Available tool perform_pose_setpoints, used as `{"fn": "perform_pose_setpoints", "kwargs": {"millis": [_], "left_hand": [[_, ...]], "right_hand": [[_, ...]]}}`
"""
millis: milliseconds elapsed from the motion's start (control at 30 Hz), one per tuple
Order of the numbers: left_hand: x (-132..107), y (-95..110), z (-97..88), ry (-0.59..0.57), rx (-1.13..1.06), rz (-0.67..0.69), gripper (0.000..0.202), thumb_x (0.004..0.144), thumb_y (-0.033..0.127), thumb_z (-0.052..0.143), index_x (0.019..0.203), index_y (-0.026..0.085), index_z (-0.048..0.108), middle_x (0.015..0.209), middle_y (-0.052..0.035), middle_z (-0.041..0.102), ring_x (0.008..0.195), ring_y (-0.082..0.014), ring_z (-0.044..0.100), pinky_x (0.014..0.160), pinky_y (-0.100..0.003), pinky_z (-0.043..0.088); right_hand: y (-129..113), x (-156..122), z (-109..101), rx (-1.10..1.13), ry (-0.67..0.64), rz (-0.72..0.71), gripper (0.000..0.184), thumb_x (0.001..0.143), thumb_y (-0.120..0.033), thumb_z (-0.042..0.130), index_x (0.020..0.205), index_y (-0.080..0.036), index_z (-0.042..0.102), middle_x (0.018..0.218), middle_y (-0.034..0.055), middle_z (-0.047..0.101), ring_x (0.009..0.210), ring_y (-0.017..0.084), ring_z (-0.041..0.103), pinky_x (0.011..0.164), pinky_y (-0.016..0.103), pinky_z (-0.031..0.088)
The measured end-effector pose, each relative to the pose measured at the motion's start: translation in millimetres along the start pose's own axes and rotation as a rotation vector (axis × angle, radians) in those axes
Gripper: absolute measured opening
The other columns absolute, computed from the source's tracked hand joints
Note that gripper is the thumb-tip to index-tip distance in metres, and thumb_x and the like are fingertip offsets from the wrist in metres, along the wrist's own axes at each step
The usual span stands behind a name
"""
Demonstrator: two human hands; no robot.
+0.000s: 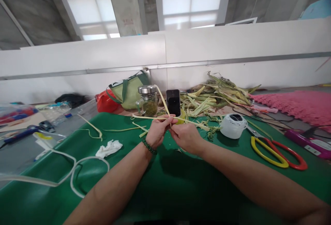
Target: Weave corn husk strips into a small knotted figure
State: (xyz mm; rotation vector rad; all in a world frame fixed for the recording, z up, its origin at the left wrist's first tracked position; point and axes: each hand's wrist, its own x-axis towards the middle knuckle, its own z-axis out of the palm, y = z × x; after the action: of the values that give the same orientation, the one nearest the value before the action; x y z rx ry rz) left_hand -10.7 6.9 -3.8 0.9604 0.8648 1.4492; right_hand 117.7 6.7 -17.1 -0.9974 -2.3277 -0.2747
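Both hands meet above a green table cover. My left hand, with a dark bead bracelet at the wrist, pinches pale yellow leaf strips that cross between the fingers. My right hand is closed on the same strips from the right side. One strip curves up toward a glass jar; others stick out left and right. A black phone stands upright just behind the hands.
A heap of green and yellow leaves lies at the back. A white roll and scissors with yellow and red handles sit right. A crumpled tissue and white tubing lie left. A green bag leans on the white wall.
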Motion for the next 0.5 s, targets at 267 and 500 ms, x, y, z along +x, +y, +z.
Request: {"fn": "perform_pose_setpoints", "kwargs": {"millis": [267,500], "left_hand": [[1,-4,0.4,0.069,0.01,0.02,0.024,0.048,0.028,0.085,0.058,0.012,0.07,0.058,-0.0037,0.067,0.057,-0.0103,0.06,0.058,-0.02,0.047],[2,0,-5.0,-0.017,0.188,0.121,0.027,0.056,0.039,0.079,0.057,0.012,0.072,0.079,-0.0089,0.072,0.072,-0.0159,0.062,0.066,-0.024,0.049]], "right_hand": [[-9,-3,9,-0.165,-0.046,-0.092,0.026,0.086,-0.018,0.044,0.066,-0.012,0.06,0.06,0.0086,0.065,0.05,0.014,0.055,0.047,0.027,0.019],[-2,-5,2,-0.057,0.031,-0.112,0.035,0.09,-0.029,0.047,0.061,-0.014,0.058,0.055,0.0052,0.062,0.046,0.012,0.052,0.048,0.026,0.021]]}}
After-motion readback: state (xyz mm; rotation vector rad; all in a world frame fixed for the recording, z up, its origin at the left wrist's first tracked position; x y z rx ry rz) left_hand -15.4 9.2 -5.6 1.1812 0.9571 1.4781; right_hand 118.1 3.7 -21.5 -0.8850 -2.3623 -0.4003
